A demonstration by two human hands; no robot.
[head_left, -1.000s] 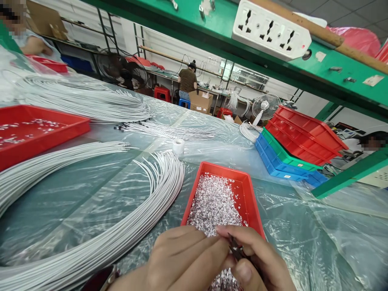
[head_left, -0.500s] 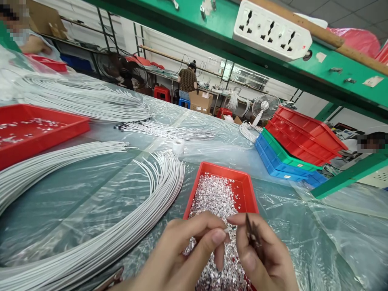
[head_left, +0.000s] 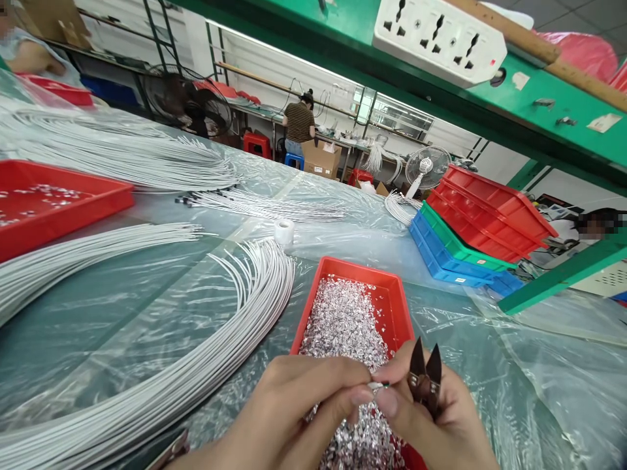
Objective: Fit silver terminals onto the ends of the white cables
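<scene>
My left hand (head_left: 313,405) pinches a short white cable end (head_left: 376,385) between thumb and forefinger, above the red tray. The right hand (head_left: 441,424) has a pair of dark pointed snips (head_left: 425,375) tucked in its palm, blades apart and pointing up. Thumb and forefinger of that hand also close on the tip of the cable, where a bit of dark wire shows. Below both hands, the red tray (head_left: 402,313) holds a heap of small shiny silver scraps (head_left: 343,320). How the rest of the held cable runs is hidden by my hands.
A big looped bundle of white cables (head_left: 220,365) lies at the left, with more cable bundles (head_left: 161,156) behind it. Another red tray (head_left: 73,215) stands far left. A white tape roll (head_left: 284,232), stacked crates (head_left: 470,228) and a green overhead beam (head_left: 539,98) surround the workspace.
My right thumb and forefinger have come together on the cable tip beside my left fingers. The snips have turned, and their two blades now show spread apart. The view has shifted slightly.
</scene>
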